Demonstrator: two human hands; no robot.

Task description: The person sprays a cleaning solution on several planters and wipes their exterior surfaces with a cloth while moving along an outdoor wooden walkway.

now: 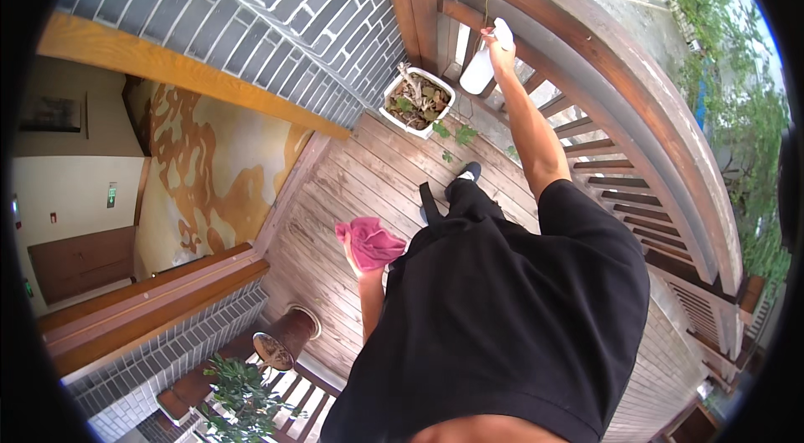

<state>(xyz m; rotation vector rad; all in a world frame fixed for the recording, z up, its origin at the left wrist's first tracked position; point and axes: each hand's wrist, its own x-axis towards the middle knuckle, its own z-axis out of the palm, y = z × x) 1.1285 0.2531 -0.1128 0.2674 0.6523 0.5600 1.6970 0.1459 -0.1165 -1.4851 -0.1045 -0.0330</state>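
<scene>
My right hand grips a white spray bottle by its neck, up beside the wooden balcony railing. The bottle's head points up and its body hangs down at a tilt. A crumpled pink cloth is in my left hand, low over the plank floor on the other side of my body. The cloth hides most of the left fingers. A white square planter with dry leaves and a bare stem stands in the corner, to the left of the bottle.
A grey brick wall meets the railing post. A vine with green leaves trails over the floor by the planter. Behind on the left stand a tall brown pot and a leafy plant. An opening with a wooden frame shows an interior.
</scene>
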